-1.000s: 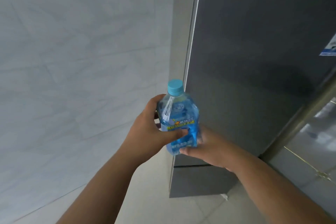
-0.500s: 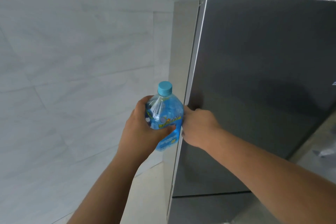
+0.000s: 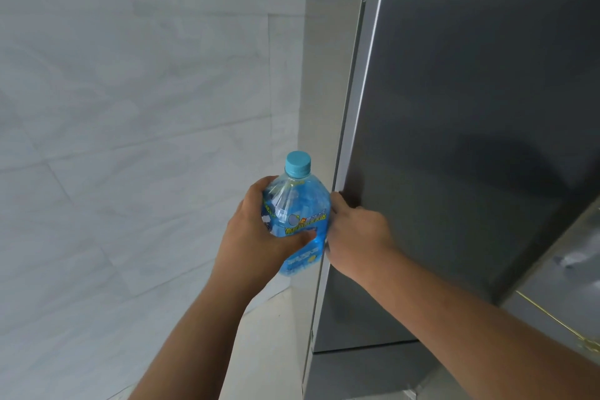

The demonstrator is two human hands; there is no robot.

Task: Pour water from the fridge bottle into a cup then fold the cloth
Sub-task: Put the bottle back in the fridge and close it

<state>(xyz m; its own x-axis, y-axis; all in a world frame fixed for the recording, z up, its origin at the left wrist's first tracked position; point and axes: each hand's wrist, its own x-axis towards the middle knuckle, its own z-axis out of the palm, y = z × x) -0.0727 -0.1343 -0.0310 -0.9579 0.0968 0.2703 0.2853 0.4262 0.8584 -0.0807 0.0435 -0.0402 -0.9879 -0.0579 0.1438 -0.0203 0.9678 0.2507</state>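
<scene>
A clear blue plastic water bottle (image 3: 297, 211) with a light blue cap and a yellow-and-blue label stands upright in front of me. My left hand (image 3: 256, 237) grips it round the body, thumb across the label. My right hand (image 3: 354, 230) is at the left edge of the grey fridge door (image 3: 454, 140), its fingers curled round that edge just right of the bottle. The door looks shut or nearly shut against the fridge body. No cup or cloth is in sight.
A pale marble-tiled wall (image 3: 130, 140) fills the left half. Light floor tiles (image 3: 269, 334) run below the fridge. A glossy cabinet panel with a gold trim line (image 3: 558, 318) stands at the lower right.
My right hand let go of the bottle's base and moved to the fridge door's left edge. The view tilted up, showing the fridge top. The bottle stays in my left hand.
</scene>
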